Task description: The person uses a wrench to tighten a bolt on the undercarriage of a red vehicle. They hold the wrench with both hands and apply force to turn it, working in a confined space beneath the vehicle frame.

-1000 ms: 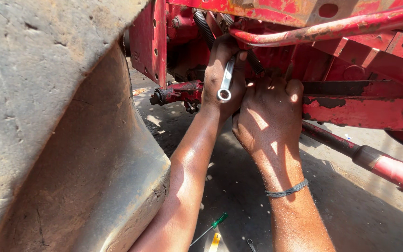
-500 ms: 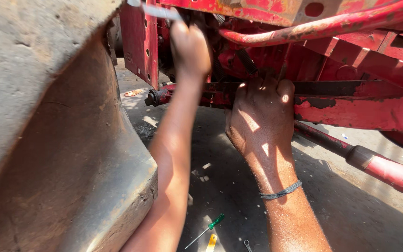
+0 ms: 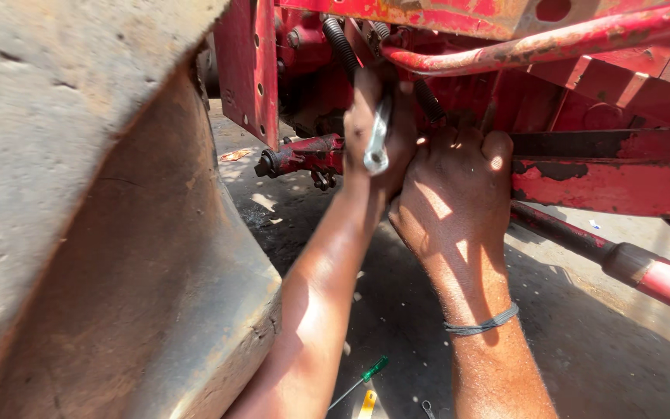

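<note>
Both arms stretched forward; left hand (image 3: pixel 378 128) fist-closed, right hand (image 3: pixel 451 186) knuckles up, fingers curled; hands touching.

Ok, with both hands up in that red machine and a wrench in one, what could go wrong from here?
1. The wrench in the left hand could slip off, driving knuckles into the red frame.
2. The right hand reaches in close beside the left with its fingertips hidden, so a sudden wrench swing might pinch them.
3. The screwdriver lies loose on the ground under the arms and could be knelt or stepped on.
</note>
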`<state>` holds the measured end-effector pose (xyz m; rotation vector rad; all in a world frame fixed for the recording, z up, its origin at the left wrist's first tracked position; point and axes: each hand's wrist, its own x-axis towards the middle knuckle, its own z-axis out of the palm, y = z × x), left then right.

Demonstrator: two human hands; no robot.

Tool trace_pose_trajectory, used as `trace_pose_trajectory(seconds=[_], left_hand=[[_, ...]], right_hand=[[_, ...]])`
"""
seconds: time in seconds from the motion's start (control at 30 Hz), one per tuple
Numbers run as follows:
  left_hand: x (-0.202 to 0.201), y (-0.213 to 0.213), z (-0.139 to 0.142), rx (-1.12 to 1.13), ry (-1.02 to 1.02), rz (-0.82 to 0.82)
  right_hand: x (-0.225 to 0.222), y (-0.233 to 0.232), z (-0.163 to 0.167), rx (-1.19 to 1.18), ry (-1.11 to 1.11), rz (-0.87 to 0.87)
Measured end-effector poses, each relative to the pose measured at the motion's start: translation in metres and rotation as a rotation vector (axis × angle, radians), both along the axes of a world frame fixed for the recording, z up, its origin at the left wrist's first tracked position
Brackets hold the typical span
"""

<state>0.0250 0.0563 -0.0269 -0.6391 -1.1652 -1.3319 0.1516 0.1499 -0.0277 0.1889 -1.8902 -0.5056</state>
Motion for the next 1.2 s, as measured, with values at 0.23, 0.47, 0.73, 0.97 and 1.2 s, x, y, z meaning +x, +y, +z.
trace_pose_trajectory(seconds=[0.23, 0.47, 0.73, 0.97, 1.2], left_hand=[[0.019, 0.01, -0.006, -0.023, 0.025, -0.077], [0.009, 0.007, -0.008, -0.07, 0.119, -0.01], [-0.015, 0.0, 0.011, 0.244, 0.175, -0.197], [0.002, -0.004, 0.014, 0.102, 0.201, 0.017], [-0.008, -0.004, 0.022, 0.052, 0.239, 0.087]], right_hand=[[0.004, 0.001, 0.001, 0.047, 0.003, -0.023], [0.001, 0.0, 0.0, 0.005, -0.013, -0.006], [0.003, 0.002, 0.002, 0.001, -0.003, 0.02], [0.006, 0.001, 0.003, -0.006, -0.049, 0.007], [0.006, 0.002, 0.003, 0.019, -0.032, -0.005]])
